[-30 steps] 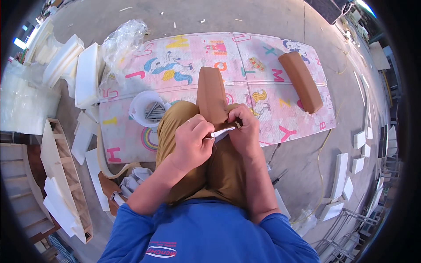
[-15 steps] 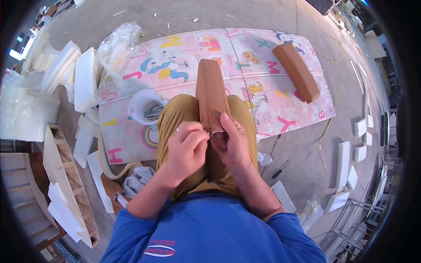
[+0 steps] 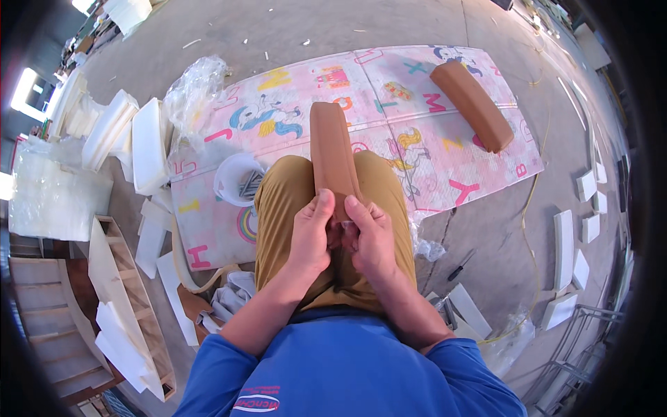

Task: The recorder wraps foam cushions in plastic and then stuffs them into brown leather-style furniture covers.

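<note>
A long brown upholstered pad [image 3: 331, 149], like an armrest cushion, lies lengthwise between my knees and points away from me. My left hand [image 3: 310, 233] is closed on its near end, thumb on top. My right hand [image 3: 372, 235] grips the same end from the other side, its thumb close to the left one. The fingers curl under the pad's end, where a small pale edge shows between the hands; the details there are hidden. A second brown pad [image 3: 474, 108] rests on the far right of the printed mat [image 3: 431, 187].
A white bucket [image 3: 226, 182] of metal pieces stands by my left knee. Clear plastic wrap [image 3: 196, 83] and white foam blocks [image 3: 151, 149] lie at left, beside a wooden frame [image 3: 128, 288]. A screwdriver [image 3: 458, 270], a yellow hose [image 3: 526, 215] and more foam pieces [image 3: 563, 250] lie at right.
My left hand has gone from a pinch beside the pad's near end to a grip with the thumb on top. The right hand stays on the pad, which has tilted slightly.
</note>
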A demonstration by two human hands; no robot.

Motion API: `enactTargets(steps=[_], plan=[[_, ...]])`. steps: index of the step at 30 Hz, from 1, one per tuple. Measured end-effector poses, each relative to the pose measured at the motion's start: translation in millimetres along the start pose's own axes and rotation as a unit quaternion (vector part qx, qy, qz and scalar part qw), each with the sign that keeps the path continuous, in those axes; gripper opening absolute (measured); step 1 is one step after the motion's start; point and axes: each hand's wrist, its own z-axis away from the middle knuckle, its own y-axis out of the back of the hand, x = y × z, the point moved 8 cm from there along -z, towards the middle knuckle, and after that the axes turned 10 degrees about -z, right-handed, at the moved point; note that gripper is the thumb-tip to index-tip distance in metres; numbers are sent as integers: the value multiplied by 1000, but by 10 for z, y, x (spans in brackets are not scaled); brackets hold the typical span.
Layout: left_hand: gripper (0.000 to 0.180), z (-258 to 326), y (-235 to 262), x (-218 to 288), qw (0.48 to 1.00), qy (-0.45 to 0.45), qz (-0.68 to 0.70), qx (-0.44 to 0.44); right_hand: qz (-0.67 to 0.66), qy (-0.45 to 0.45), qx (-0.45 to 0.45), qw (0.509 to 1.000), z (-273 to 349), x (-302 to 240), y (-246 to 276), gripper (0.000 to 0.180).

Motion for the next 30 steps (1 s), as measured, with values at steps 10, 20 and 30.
enactTargets(steps=[10,20,30], plan=[[21,186,176,-200,960,-124,-249,-44,168,-160,-29,972,278,207,353,27],[7,10,11,-258,904,-193,-379,-50,342,-31,-297,891,-2218,-830,-304,75],[7,-163,103,-340,882,-214,-412,-83,277,-69,-445,849,-1730,-453,-763,98]])
